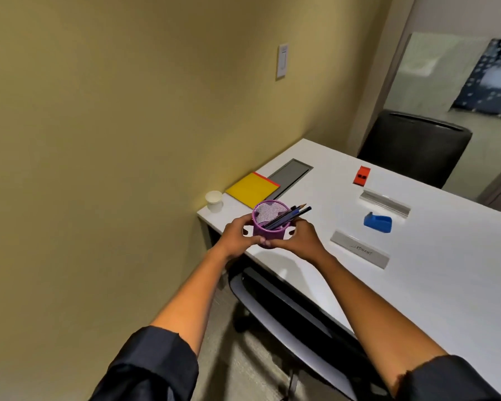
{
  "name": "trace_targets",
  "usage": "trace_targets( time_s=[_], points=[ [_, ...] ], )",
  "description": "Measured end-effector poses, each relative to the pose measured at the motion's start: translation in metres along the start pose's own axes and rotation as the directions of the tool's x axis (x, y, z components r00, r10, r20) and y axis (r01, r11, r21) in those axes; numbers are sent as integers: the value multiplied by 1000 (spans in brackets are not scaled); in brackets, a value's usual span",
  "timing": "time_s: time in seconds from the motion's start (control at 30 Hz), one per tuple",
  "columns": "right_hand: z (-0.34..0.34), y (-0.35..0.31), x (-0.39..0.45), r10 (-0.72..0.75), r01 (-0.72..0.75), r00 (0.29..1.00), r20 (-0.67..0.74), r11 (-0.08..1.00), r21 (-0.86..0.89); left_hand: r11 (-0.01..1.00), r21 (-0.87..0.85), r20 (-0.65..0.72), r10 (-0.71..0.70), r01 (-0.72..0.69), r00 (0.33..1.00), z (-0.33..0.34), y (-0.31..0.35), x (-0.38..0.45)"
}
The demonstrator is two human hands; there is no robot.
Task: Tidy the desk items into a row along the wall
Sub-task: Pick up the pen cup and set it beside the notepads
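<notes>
A purple mesh pencil cup (265, 219) with several pencils leaning to the right is held above the near left part of the white desk (417, 270). My left hand (239, 234) grips its left side and my right hand (300, 238) grips its right side. By the wall stand a small white cup (214, 200) and a yellow notepad (252, 189). Farther right on the desk lie a red stapler (361, 175), a blue tape dispenser (378, 222) and two grey nameplates (385, 202) (360, 249).
A grey cable hatch (290, 173) is set into the desk near the wall. One dark chair (414, 146) stands at the far side, another chair (289, 311) is pushed under the near edge. The yellow wall (128, 140) runs along the desk's left.
</notes>
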State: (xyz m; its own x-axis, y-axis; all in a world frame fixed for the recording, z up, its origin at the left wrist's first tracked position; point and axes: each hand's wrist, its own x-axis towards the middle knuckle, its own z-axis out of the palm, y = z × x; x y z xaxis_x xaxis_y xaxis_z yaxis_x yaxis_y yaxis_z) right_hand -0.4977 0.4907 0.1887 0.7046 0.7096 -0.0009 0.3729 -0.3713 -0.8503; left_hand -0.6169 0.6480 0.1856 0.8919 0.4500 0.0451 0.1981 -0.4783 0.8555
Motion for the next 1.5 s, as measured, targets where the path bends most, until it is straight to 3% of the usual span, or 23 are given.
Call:
trace_targets(
  time_s=[0.27, 0.47, 0.9, 1.13, 1.4, 1.5],
  points=[
    [60, -33, 48, -7, 11, 997, 81, 999, -48, 995, -79, -43, -60, 56, 997, -58, -58, 11],
    [87, -27, 100, -1, 4, 999, 46, 998, -66, 991, -106, -30, -81, 78, 996, -78, -94, 57],
    [81, 8, 225, 144, -143, 985, -91, 990, 12, 997, -11, 167, -68, 71, 984, -86, -124, 220],
    [62, 27, 265, 191, -182, 966, -175, 981, 64, 999, -40, 280, -12, 24, 960, -69, -121, 283],
    [51, 64, 327, 297, -274, 905, -304, 955, 117, 999, 20, 424, 35, -48, 905, -47, -137, 373],
    [53, 80, 359, 365, -329, 857, -365, 931, 158, 995, 96, 426, -26, -17, 904, -44, -156, 409]
  ],
)
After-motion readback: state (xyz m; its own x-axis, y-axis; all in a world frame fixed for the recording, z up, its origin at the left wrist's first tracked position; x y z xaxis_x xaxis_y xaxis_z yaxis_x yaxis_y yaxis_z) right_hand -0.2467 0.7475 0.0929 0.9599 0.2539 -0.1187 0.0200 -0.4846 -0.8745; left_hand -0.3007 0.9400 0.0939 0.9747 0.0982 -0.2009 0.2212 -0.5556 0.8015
